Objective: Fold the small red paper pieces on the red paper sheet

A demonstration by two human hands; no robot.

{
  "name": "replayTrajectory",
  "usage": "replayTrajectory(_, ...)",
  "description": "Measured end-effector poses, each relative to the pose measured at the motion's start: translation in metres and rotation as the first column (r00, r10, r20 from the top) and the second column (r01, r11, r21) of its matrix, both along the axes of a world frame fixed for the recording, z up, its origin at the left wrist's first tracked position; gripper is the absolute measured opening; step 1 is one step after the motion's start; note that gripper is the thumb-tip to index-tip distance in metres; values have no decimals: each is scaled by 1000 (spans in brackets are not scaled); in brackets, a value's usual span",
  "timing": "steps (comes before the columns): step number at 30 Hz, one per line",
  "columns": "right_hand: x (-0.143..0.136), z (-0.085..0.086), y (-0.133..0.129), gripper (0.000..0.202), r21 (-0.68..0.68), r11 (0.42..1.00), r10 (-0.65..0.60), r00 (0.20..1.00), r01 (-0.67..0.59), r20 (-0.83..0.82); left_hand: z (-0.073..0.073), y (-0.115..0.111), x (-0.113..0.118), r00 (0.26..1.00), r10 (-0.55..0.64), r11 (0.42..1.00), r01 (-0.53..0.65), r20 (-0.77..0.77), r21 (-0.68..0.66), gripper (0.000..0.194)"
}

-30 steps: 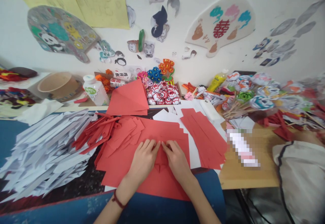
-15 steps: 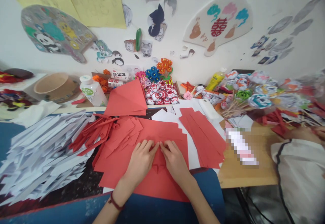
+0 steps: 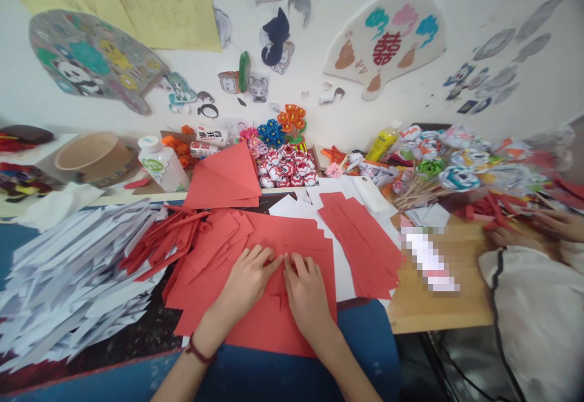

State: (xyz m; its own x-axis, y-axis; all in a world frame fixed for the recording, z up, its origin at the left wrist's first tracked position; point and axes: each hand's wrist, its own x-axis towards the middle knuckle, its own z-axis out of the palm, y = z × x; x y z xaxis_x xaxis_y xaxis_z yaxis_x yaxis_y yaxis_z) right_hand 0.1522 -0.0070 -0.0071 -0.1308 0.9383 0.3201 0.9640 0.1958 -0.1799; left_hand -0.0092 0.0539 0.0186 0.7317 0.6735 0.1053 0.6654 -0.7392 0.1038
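Both hands meet over a broad layer of red paper sheets (image 3: pixel 255 338) on the table. My left hand (image 3: pixel 246 283), with a dark red band at the wrist, pinches the upper part of a small folded red paper piece (image 3: pixel 276 286). From the other side my right hand (image 3: pixel 306 295) grips the same piece, fingertips close to the left ones. The paper's lower end shows between the hands; its top is partly hidden by fingers. Loose red paper strips (image 3: pixel 223 232) lie just beyond my left hand. More red strips (image 3: pixel 360 244) rest on white paper to the right.
A large heap of folded white paper strips (image 3: pixel 77 280) and folded red strips (image 3: pixel 164 238) covers the left. Behind stand a white bottle (image 3: pixel 163 168) and red-white paper flowers (image 3: pixel 289 168). At right, a co-worker's hands (image 3: pixel 559 222) are beside paper flowers (image 3: pixel 460 174).
The view has shifted slightly. My fingers have changed position a little on the folded red paper, which both hands still hold. More of the co-worker's hands shows at right.
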Motion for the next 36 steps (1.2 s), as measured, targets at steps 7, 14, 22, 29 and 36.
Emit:
replayTrajectory(7, -4, -1, -2, 42, 4, 998, -58, 996, 58, 74, 4, 9, -5, 990, -109, 993, 112, -86, 31, 45)
replayTrajectory(14, 0, 4, -3, 44, -19, 997, -72, 993, 74, 92, 9, 1, -10, 987, -81, 995, 89, -141, 52, 53)
replayTrajectory(22, 4, 12, -4, 41, -55, 995, -86, 996, 87, 36, 8, -18, -14, 982, 17, 993, 5, -187, 117, 42)
replayTrajectory(29, 11, 12, -8, 37, -41, 999, -34, 999, 34, -12, 7, -24, -13, 988, 59, 993, -43, -144, 113, 46)
replayTrajectory(36, 16, 14, -12, 32, -12, 1000, -1, 1000, 1, 1, 17, -20, -1, 978, 198, 980, -198, 73, -6, 29)
